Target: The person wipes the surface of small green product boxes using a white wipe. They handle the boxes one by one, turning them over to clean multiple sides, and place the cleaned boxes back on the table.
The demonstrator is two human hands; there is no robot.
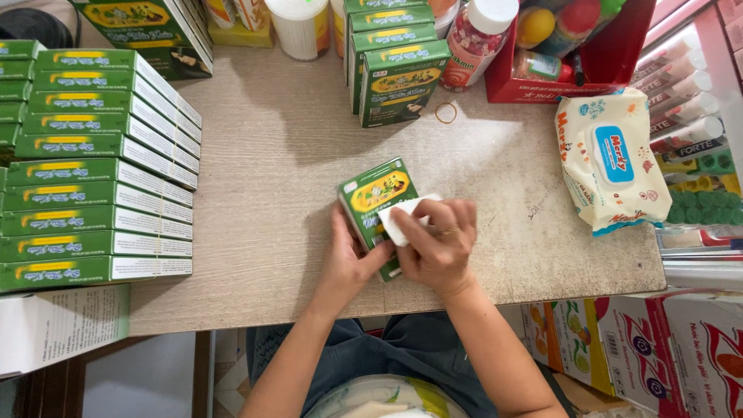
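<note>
A small green carton (pixel 374 198) with a yellow label stands tilted on the wooden table (pixel 271 155), near its front edge. My left hand (pixel 346 265) grips the carton's lower left side. My right hand (pixel 439 246) holds a white wipe (pixel 404 218) pressed against the carton's right face. Part of the carton is hidden behind my right hand.
Stacks of matching green cartons (pixel 93 170) fill the table's left side, more cartons (pixel 398 73) stand at the back. A wet-wipe pack (pixel 611 159) lies at the right, a red bin of jars (pixel 573 46) behind it, a rubber band (pixel 446 113) nearby. Printed boxes (pixel 665 348) sit below right.
</note>
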